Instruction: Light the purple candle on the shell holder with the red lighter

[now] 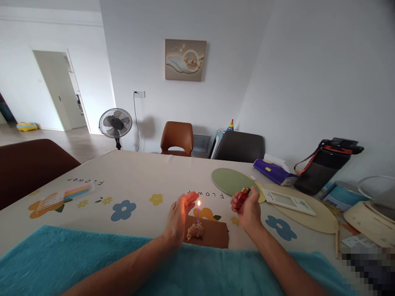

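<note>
A thin lit candle (198,213) stands upright in a small brownish lump (195,232), whose kind I cannot make out. The lump rests on a brown cardboard piece (217,235) at the near side of the table. Just left of the flame, my left hand (179,220) is raised with fingers stretched out and cupped, lit orange by the glow, holding nothing. To the right of the candle and apart from it, my right hand (249,209) is closed around a red lighter (243,196). No flame shows at the lighter.
A teal towel (123,263) covers the near edge of the flowered tablecloth (138,172). Coloured candles (77,192) in a clear pack lie left. At right are a green oval mat (231,180), a white frame (290,201), a purple tissue pack (273,170) and a dark bottle (322,168).
</note>
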Demonstrator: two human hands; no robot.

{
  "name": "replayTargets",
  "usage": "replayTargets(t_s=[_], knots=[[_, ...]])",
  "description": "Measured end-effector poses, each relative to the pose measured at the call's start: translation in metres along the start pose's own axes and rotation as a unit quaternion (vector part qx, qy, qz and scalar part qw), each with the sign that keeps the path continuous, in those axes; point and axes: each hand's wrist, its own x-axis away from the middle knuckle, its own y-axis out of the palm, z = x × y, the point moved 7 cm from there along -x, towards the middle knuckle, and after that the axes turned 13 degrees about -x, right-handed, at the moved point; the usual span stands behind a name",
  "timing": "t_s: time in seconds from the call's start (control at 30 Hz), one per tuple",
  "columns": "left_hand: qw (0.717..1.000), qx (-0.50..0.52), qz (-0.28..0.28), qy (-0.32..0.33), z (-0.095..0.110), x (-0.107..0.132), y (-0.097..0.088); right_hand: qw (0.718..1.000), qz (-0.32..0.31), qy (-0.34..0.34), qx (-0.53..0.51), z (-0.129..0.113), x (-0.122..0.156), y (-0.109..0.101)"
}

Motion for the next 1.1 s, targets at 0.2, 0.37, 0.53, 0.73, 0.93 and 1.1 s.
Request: replayTargets(t_s=[0.2, 0.37, 0.53, 0.73, 0.93, 1.1], knots=[[1.0, 0.003, 0.01, -0.009, 0.001, 0.001, 0.0, 0.998, 0.035, 0.001, -0.05, 0.002, -0.018, -0.027], [1.0, 0.01, 0.004, -0.002, 0.002, 0.002, 0.001, 1.0, 0.027, -0.01, -0.012, 0.005, -0.015, -0.023], [1.0, 0.011, 0.011, -0.011, 0.002, 0.002, 0.001, 1.0, 0.029, -0.011, -0.005, 0.004, -0.015, -0.023], [1.0, 0.01, 0.01, -0.01, 0.001, 0.003, 0.0, 0.999, 0.035, -0.005, 0.007, 0.005, -0.013, -0.022], [1.0, 0.006, 0.008, -0.015, 0.001, 0.003, 0.0, 0.999, 0.034, 0.001, 0.033, 0.004, -0.009, -0.018], [1.0, 0.019, 0.01, -0.015, -0.003, -0.001, 0.0, 0.997, 0.015, 0.005, 0.072, 0.006, -0.004, -0.01]])
